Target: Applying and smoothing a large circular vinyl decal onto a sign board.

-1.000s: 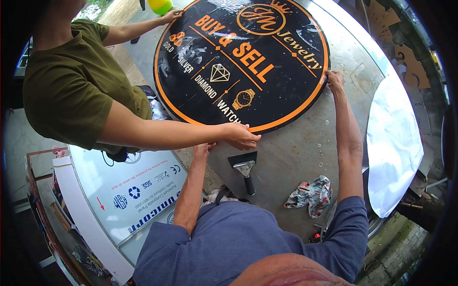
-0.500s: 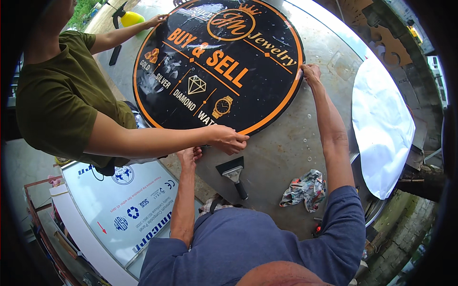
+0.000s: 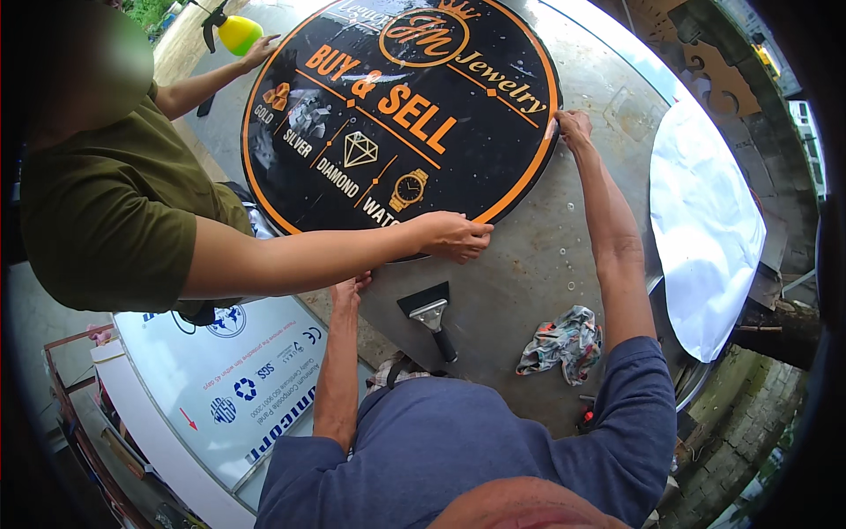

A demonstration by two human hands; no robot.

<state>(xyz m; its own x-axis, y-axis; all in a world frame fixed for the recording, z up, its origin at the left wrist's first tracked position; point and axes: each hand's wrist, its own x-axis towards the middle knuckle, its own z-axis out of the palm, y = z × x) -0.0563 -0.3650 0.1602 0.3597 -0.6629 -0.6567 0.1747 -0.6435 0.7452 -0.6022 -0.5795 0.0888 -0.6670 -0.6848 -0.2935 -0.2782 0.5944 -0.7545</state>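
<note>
A large round black sign [image 3: 458, 176] with orange rim and lettering lies on a stained metal table [image 3: 493, 273]. My right hand [image 3: 575, 125] grips its right edge. My left hand [image 3: 351, 286] is at the near-left edge, fingers curled, partly behind another person's forearm; what they hold is unclear. That person, in an olive T-shirt [image 3: 106, 229], has one hand [image 3: 454, 236] on the near rim and the other [image 3: 260, 51] at the far-left edge. A black squeegee [image 3: 427, 317] and a crumpled patterned rag [image 3: 564, 344] lie on the table near me.
A yellow-green spray bottle [image 3: 236, 33] stands at the far left. A white sheet [image 3: 705, 229] covers part of the right side. A printed composite panel [image 3: 185, 370] is at lower left. A log [image 3: 775, 339] and cardboard cutouts [image 3: 718, 88] are beyond the right edge.
The sign has shifted slightly left relative to the squeegee, with my hands at its edge. The other person's near hand has moved right along the rim. The view has shifted a little.
</note>
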